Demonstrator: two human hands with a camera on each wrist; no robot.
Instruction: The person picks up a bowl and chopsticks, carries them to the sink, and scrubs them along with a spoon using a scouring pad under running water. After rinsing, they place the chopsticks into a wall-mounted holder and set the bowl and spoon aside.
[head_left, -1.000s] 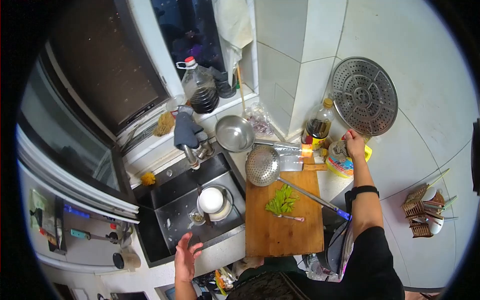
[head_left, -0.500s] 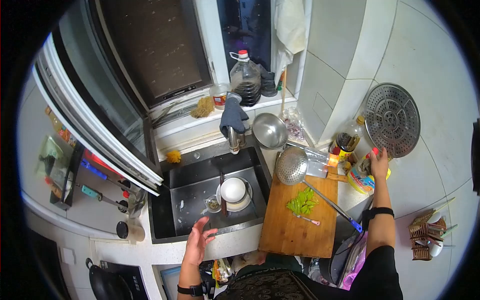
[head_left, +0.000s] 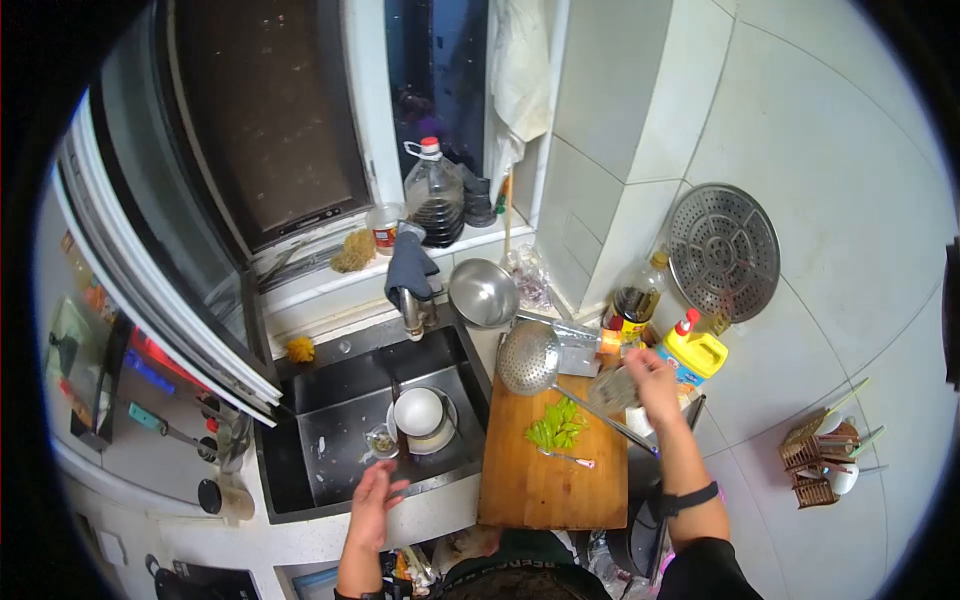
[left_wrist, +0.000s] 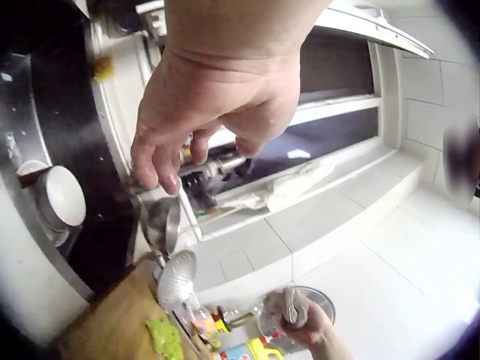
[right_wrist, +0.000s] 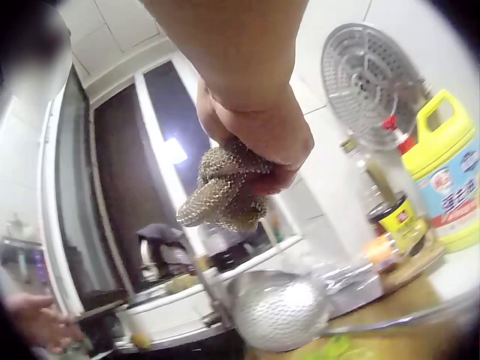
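Note:
My right hand point(head_left: 655, 385) grips a bunched grey-gold mesh dishcloth point(right_wrist: 229, 187) above the right edge of the wooden cutting board point(head_left: 545, 485). The cloth hangs below the fingers in the right wrist view. On the board lie cut green vegetable pieces point(head_left: 557, 425) and a small knife point(head_left: 568, 459) with a pale handle. A perforated metal skimmer point(head_left: 530, 357) rests across the board's upper part. With fingers loosely spread and holding nothing, my left hand point(head_left: 372, 508) hovers near the front edge of the dark sink point(head_left: 330, 495).
A white bowl point(head_left: 418, 411) is stacked on dishes in the sink, below the faucet point(head_left: 412, 315). Right of the board stand a yellow-capped sauce bottle point(head_left: 632, 300) and a yellow cleaner bottle point(head_left: 700, 350). A round steamer plate point(head_left: 723, 252) leans on the wall. A steel bowl point(head_left: 484, 292) sits behind the sink.
My right hand has lifted the mesh dishcloth from beside the cleaner bottle and carried it left toward the board. The left hand stays open near the sink. The head view has shifted.

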